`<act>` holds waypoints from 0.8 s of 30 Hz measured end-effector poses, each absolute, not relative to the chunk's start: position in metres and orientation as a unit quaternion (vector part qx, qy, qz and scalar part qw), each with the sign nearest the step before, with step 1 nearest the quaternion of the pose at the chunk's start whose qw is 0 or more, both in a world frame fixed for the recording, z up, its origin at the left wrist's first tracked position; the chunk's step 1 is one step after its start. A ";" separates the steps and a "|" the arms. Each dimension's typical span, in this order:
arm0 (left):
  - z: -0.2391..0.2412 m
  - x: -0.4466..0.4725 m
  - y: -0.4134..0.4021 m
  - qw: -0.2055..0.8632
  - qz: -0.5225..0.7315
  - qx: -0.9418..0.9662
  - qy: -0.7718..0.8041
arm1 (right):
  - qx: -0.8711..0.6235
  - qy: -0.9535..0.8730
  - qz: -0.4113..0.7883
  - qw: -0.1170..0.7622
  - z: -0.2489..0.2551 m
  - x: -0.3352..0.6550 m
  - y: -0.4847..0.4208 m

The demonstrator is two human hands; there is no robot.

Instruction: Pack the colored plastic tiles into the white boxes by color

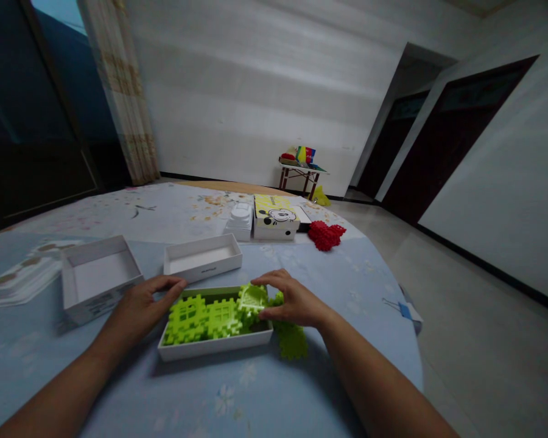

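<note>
A shallow white box [219,348] stands in front of me, filled with lime-green interlocking plastic tiles [187,319], some with window shapes. My right hand [288,298] grips one green tile [252,299] between thumb and fingers at the box's right end. More green tiles [292,340] lie on the cloth just outside that end, partly under my hand. My left hand [158,298] rests at the box's far left corner, thumb and fingers apart, with nothing visible in it.
Two white box parts, a deep one [98,280] and a long shallow one [203,258], sit beyond my left hand. Farther back are a yellow cartoon box [276,219], white stacked pieces [240,220] and red tiles [325,236]. A blue binder clip [405,310] marks the tablecloth's right edge.
</note>
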State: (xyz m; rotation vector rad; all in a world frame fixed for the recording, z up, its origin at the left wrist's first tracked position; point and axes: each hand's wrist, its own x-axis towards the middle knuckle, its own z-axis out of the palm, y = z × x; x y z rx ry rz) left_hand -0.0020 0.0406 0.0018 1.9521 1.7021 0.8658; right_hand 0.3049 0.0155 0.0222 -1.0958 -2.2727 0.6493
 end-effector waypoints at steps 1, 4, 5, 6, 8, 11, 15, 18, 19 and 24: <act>0.002 -0.002 0.040 0.204 0.312 0.700 0.609 | -0.409 -0.841 0.242 0.260 0.021 0.306 0.017; 0.003 -0.001 0.040 0.201 0.310 0.697 0.614 | -0.414 -0.837 0.249 0.258 0.020 0.310 0.018; 0.003 -0.001 0.040 0.199 0.309 0.697 0.616 | -0.414 -0.835 0.252 0.261 0.021 0.312 0.018; 0.003 -0.001 0.040 0.199 0.308 0.696 0.617 | -0.414 -0.833 0.254 0.266 0.022 0.313 0.017; 0.003 -0.001 0.040 0.200 0.307 0.699 0.614 | -0.412 -0.830 0.256 0.274 0.024 0.315 0.016; 0.003 -0.001 0.040 0.196 0.309 0.703 0.610 | -0.404 -0.835 0.245 0.282 0.024 0.315 0.015; 0.001 -0.001 0.041 0.188 0.308 0.699 0.617 | -0.391 -0.856 0.206 0.268 0.022 0.308 0.014; -0.001 -0.002 0.043 0.192 0.304 0.701 0.615 | -0.401 -0.862 0.184 0.249 0.019 0.301 0.014; -0.002 -0.002 0.043 0.197 0.302 0.703 0.613 | -0.406 -0.862 0.179 0.245 0.019 0.300 0.013; 0.000 -0.002 0.042 0.208 0.293 0.705 0.612 | -0.396 -0.858 0.167 0.281 0.028 0.308 0.011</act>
